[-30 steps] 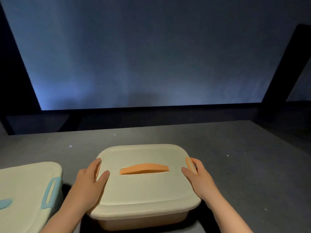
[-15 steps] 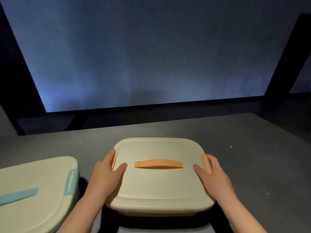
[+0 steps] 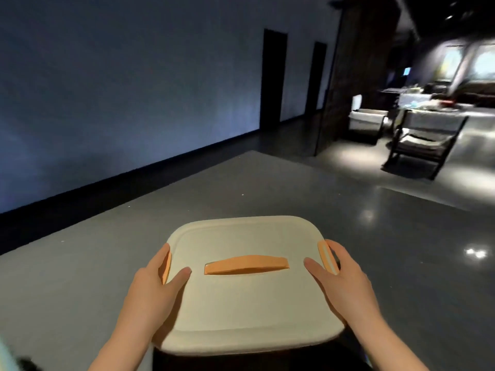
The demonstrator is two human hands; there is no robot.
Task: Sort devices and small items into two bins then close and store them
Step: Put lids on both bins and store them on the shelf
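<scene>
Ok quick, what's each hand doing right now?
Left hand: holding the left side of the cream bin, thumb on the lid, fingers down the side.
Right hand: holding the bin's right side the same way.

Cream bin [image 3: 249,303] with lid on, held between both hands, low centre of view. Orange handle [image 3: 246,265] lies flat across lid middle. Left hand [image 3: 152,287] grips the left side over the orange latch [image 3: 166,266], thumb on the lid top, fingers down the side. Right hand [image 3: 340,279] grips the right side at the other orange latch [image 3: 326,254], thumb on lid. Bin's underside hidden; can't tell if it rests on anything. Grey table [image 3: 80,263] behind and left of it. Dark blue wall [image 3: 134,89] beyond, two dark doorways. Shiny floor at right, armchair [image 3: 426,140] and second chair [image 3: 365,123] well apart from bin. Blurry cluttered tables far right.
</scene>
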